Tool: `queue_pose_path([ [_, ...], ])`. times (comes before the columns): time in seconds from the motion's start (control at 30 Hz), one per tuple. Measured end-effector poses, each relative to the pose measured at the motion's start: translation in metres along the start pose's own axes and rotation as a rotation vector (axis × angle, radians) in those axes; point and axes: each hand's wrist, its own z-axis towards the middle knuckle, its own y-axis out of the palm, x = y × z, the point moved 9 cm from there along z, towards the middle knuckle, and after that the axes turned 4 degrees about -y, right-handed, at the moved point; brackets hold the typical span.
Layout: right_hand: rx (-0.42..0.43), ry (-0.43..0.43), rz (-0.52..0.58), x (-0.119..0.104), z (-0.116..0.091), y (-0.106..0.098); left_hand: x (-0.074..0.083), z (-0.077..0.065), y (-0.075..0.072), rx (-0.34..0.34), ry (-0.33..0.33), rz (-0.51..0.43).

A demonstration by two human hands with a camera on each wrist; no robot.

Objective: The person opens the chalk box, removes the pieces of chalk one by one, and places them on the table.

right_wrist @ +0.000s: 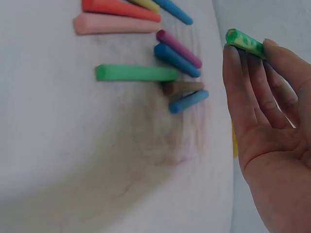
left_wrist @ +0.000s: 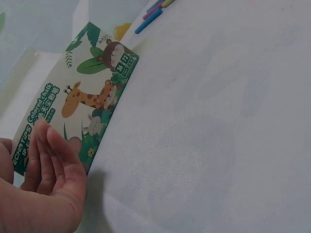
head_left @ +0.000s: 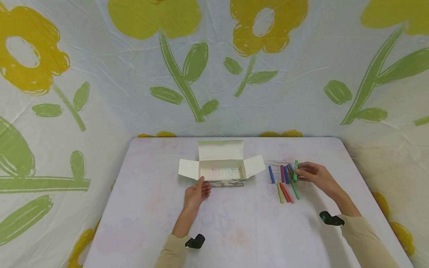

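Note:
An open cardboard chalk box (head_left: 228, 183), printed with animals and "Colored Chalk", stands on the table with its flaps spread. White chalk sticks (head_left: 221, 173) lie in a row inside it. My left hand (head_left: 195, 195) grips the box's front wall near its left corner, thumb at the top rim and fingers against the printed face (left_wrist: 90, 99). Over on the right, my right hand (head_left: 313, 175) pinches a green chalk stick (right_wrist: 247, 42) between thumb and fingertips, held above the table. Below it lies a loose group of colored chalks, among them another green chalk (right_wrist: 138, 73).
Next to the green chalk lie a red chalk (head_left: 285, 192), a yellow chalk (head_left: 280, 193), a pink chalk (right_wrist: 116, 24) and several blue, purple and brown ones. A whitish cloth covers the table (head_left: 234, 230). Flower-printed sheets (head_left: 134, 85) hang behind and at both sides.

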Motion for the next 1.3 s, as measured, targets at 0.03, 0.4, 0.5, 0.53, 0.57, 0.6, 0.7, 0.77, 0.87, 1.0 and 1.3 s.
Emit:
queue_pose_path([
  [0.03, -0.001, 0.012, -0.004, 0.003, -0.002, 0.0, 0.0, 0.0, 0.0, -0.003, -0.001, -0.001],
  [0.4, -0.031, 0.088, -0.137, 0.036, -0.024, -0.002, -0.001, 0.0, 0.001, -0.025, -0.015, -0.007],
  [0.5, -0.042, 0.1, -0.171, 0.041, -0.029, 0.0, -0.002, 0.001, 0.001, -0.024, -0.015, -0.014],
  [0.53, -0.049, 0.102, -0.178, 0.042, -0.03, 0.002, -0.002, 0.001, 0.001, -0.022, -0.014, -0.013],
  [0.57, -0.055, 0.102, -0.18, 0.043, -0.031, 0.004, -0.002, 0.001, 0.001, -0.024, -0.012, -0.015],
  [0.6, -0.058, 0.099, -0.183, 0.044, -0.032, 0.005, -0.002, 0.002, 0.001, -0.027, -0.01, -0.014],
  [0.7, -0.056, 0.085, -0.22, 0.042, -0.032, 0.009, -0.001, 0.0, 0.001, -0.038, -0.004, -0.015],
  [0.77, -0.043, 0.07, -0.269, 0.039, -0.03, 0.01, -0.001, 0.0, 0.001, -0.041, -0.007, -0.021],
  [0.87, -0.035, 0.05, -0.341, 0.032, -0.028, 0.012, -0.001, -0.002, 0.0, -0.039, -0.018, -0.034],
  [1.0, -0.038, 0.034, -0.386, 0.028, -0.026, 0.012, -0.001, -0.003, 0.0, -0.049, -0.034, -0.044],
  [1.3, 0.135, -0.009, -0.439, 0.018, -0.019, -0.009, 0.005, -0.006, -0.003, -0.05, -0.007, 0.025],
])
